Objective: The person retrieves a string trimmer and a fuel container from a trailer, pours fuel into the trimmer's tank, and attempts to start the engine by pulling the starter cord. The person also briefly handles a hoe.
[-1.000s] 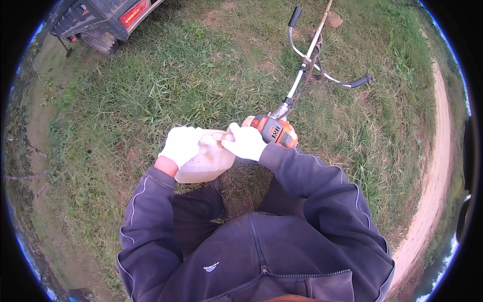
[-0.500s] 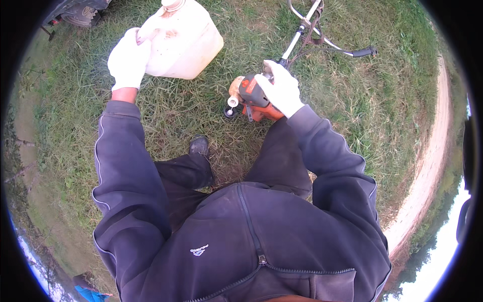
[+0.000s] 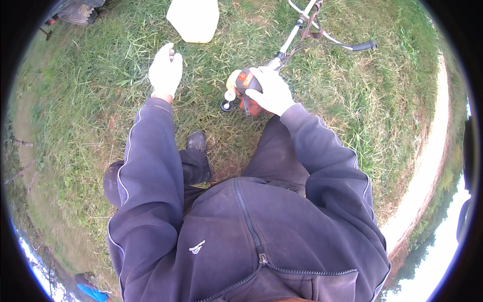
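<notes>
My left hand point(image 3: 166, 73), in a white glove, is held over the grass with nothing in it, its thumb apart from the fingers. Beyond it stands a whitish plastic jerrycan point(image 3: 193, 21), cut off by the upper edge of the view and apart from the hand. My right hand point(image 3: 272, 91), also gloved, grips the orange and grey engine point(image 3: 246, 80) of a brush cutter, thumb and fingers spread over the housing. On the engine's left side are a cream fuel tank point(image 3: 232, 80) with a white filler neck point(image 3: 230, 95) and a black round cap point(image 3: 226, 106) beside it.
The brush cutter's shaft point(image 3: 291, 38) runs away from me to handlebars with a black grip point(image 3: 364, 46) and a strap point(image 3: 316, 33). A dark machine part point(image 3: 80, 12) is at the far left. A dirt track point(image 3: 422, 194) curves along the right.
My left hand has let go of the jerrycan and come right, toward me. The jerrycan now stands farther away. My right hand stays at the engine, shifted slightly left.
</notes>
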The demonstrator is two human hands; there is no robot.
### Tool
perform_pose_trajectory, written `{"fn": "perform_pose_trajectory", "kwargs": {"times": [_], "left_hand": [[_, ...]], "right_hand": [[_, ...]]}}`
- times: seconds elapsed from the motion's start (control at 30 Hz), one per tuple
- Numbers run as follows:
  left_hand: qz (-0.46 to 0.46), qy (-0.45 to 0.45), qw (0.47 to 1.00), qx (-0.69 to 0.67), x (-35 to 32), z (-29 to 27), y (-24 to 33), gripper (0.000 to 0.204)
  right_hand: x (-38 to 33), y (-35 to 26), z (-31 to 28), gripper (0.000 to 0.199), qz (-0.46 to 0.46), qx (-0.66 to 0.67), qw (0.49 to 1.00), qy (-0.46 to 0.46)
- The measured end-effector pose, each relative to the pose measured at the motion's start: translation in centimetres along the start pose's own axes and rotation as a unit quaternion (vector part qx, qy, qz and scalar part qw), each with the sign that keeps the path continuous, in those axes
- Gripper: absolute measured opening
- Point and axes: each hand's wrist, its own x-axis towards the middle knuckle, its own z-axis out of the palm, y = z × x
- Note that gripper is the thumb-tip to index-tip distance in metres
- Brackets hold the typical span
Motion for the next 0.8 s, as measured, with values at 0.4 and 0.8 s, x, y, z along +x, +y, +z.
{"fn": "perform_pose_trajectory", "kwargs": {"times": [0.4, 0.8], "left_hand": [[-0.229, -0.308, 0.885, -0.264, -19.6, 13.3, -8.1, 0.095], [-0.161, -0.263, 0.907, -0.285, -19.4, 15.2, -5.9, 0.063]], "right_hand": [[0.1, -0.2, 1.6, 0.081, 0.033, 0.063, 0.997, 0.038], [-0.6, 0.1, 1.7, 0.083, 0.059, 0.043, 0.997, 0.038]]}}
